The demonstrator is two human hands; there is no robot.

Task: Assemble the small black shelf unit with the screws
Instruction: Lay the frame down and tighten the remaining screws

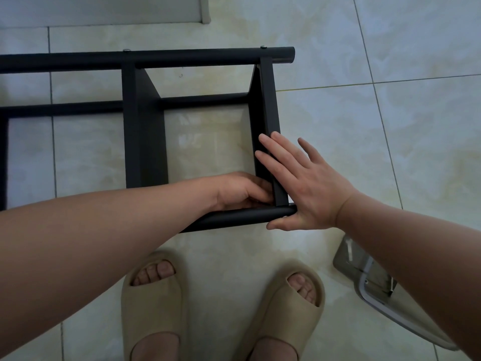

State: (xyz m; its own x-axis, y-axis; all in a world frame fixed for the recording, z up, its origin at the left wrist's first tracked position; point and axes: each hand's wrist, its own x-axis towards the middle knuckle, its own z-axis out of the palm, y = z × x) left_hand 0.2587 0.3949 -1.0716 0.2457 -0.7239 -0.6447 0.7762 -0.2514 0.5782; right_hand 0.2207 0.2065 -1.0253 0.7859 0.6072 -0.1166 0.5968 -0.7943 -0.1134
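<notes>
If right hand's (309,186) spread fingers ease, panel (266,105) beneath may slip off tube (242,217); left hand's (236,194) fingers curled, hold unseen

— How much of the black shelf unit (144,142) is lost?
— Its left part is cut off at the view's left edge, and the near tube (244,217) is largely covered by the left forearm (104,225).
— Can anything be made out in the left hand (239,191)?
— No. Its fingertips are tucked against the end panel (268,105), so whether something is pinched cannot be told.
— And the clear packet (374,280)?
— It is half hidden under the right forearm (416,256), and its contents cannot be identified. The type of the screw heads (126,50) on the far tube (195,57) cannot be told at this size.
</notes>
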